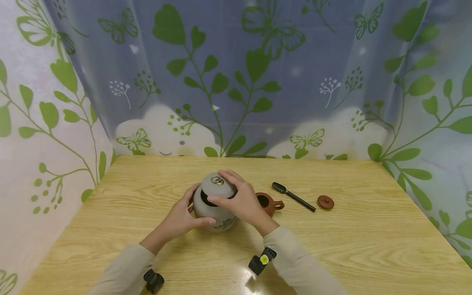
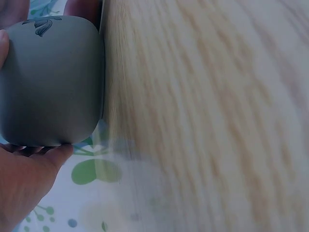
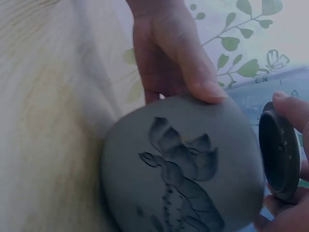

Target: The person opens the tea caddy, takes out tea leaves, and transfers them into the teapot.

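A grey round jar (image 1: pixel 203 208) with a dark flower drawing on its side stands on the table. My left hand (image 1: pixel 181 218) holds its body from the left, the thumb across the front and the fingers around the far side. In my right hand (image 1: pixel 244 201) is the jar's grey lid (image 1: pixel 216 188), which has a metal ring on top. The lid tilts over the mouth, and a dark gap shows at the front. In the right wrist view, the underside of the lid (image 3: pixel 281 154) faces the jar, apart from its rim.
Just right of the jar is a reddish-brown teapot (image 1: pixel 272 205), uncovered and partly hidden by the right hand. Farther right lie a black scoop (image 1: pixel 295 198) and a small brown teapot lid (image 1: pixel 326 202). A leaf-patterned curtain (image 1: pixel 228 102) hangs behind the wooden table (image 1: pixel 368 246).
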{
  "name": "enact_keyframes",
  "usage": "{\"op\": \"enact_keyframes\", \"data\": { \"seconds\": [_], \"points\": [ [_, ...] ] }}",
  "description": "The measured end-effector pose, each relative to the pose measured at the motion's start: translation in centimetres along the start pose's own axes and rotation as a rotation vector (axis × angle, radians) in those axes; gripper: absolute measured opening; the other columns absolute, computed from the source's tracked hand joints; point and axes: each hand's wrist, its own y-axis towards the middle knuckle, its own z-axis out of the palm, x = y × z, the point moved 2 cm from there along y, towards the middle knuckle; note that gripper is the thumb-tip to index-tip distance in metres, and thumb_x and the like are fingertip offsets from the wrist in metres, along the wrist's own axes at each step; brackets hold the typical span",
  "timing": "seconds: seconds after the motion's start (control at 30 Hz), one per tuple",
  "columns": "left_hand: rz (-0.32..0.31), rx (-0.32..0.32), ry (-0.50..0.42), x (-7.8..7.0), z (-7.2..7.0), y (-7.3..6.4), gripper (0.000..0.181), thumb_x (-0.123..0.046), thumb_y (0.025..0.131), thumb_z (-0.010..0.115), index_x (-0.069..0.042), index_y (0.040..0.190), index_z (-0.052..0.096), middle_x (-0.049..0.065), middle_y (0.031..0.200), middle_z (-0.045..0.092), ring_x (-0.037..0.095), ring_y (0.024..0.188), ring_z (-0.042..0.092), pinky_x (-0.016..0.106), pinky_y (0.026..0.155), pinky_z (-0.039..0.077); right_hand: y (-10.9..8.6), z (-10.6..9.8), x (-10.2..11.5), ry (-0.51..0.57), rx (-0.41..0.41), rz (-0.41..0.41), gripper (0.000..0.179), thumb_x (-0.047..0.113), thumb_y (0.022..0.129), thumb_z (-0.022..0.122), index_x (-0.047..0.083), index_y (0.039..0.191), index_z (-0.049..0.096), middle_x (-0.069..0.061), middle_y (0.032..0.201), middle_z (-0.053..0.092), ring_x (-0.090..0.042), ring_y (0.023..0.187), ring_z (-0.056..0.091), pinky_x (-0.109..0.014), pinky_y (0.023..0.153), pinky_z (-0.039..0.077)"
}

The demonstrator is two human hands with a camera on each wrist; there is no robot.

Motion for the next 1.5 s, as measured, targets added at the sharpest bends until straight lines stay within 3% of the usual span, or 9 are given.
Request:
{"op": "enact_keyframes", "data": {
  "seconds": [0.2,0.47,0.7,0.87,1.07,1.23,1.5],
  "points": [
    [0.022,-0.013,-0.011,0.0,0.0,0.0,0.101,-0.029,0.076,0.083,-0.018,0.153,0.018,0.007,0.155,0.025,0.031,0.143,0.024,0.061,0.111,0.024,0.7,-2.0,-0.3,0.012,-0.043,0.025,0.074,0.036,0.08,0.079,0.019,0.144,0.046,0.0,0.15,0.039,-0.024,0.132,0.043,-0.047,0.101,0.044],
    [0.035,-0.028,-0.009,0.1,0.0,0.1,0.1,-0.028,0.074,0.085,-0.019,0.152,0.022,0.008,0.153,0.031,0.031,0.143,0.024,0.061,0.11,0.025,0.4,-4.9,-2.5,0.003,-0.118,0.078,0.071,0.035,0.081,0.078,0.019,0.143,0.046,-0.003,0.149,0.039,-0.026,0.128,0.047,-0.046,0.097,0.047],
    [0.021,-0.03,-0.001,0.1,-0.1,0.2,0.102,-0.029,0.073,0.085,-0.018,0.152,0.022,0.007,0.153,0.03,0.03,0.142,0.026,0.058,0.111,0.026,-2.1,-7.3,-4.3,0.036,-0.136,0.136,0.071,0.039,0.081,0.077,0.024,0.143,0.046,0.001,0.154,0.031,-0.026,0.137,0.037,-0.05,0.102,0.043],
    [0.013,-0.029,-0.003,0.2,0.0,0.2,0.104,-0.029,0.072,0.086,-0.017,0.153,0.021,0.007,0.153,0.03,0.03,0.142,0.026,0.057,0.111,0.027,-4.8,-8.5,-5.6,-0.021,-0.125,0.143,0.07,0.037,0.082,0.077,0.022,0.142,0.046,-0.002,0.154,0.031,-0.028,0.136,0.037,-0.053,0.103,0.04],
    [0.023,-0.031,-0.011,0.3,0.0,0.2,0.103,-0.028,0.072,0.086,-0.015,0.152,0.022,0.007,0.153,0.031,0.03,0.142,0.027,0.057,0.111,0.027,-8.3,-9.1,-6.6,-0.115,-0.092,0.129,0.072,0.035,0.08,0.078,0.018,0.142,0.045,-0.01,0.151,0.036,-0.032,0.131,0.043,-0.051,0.095,0.045],
    [0.019,-0.025,-0.016,0.2,0.1,0.1,0.103,-0.028,0.073,0.086,-0.017,0.152,0.022,0.007,0.153,0.031,0.029,0.142,0.027,0.057,0.112,0.026,-10.9,-8.8,-7.3,-0.13,-0.015,0.136,0.073,0.034,0.077,0.081,0.015,0.14,0.049,-0.014,0.149,0.039,-0.035,0.131,0.044,-0.047,0.094,0.047],
    [0.01,-0.037,-0.019,0.3,0.0,0.1,0.104,-0.028,0.072,0.086,-0.017,0.152,0.022,0.006,0.153,0.031,0.028,0.142,0.026,0.057,0.112,0.025,-12.2,-8.1,-8.2,-0.1,0.171,0.126,0.078,0.037,0.074,0.082,0.014,0.14,0.048,-0.011,0.147,0.042,-0.032,0.132,0.042,-0.031,0.101,0.042]
  ]
}}
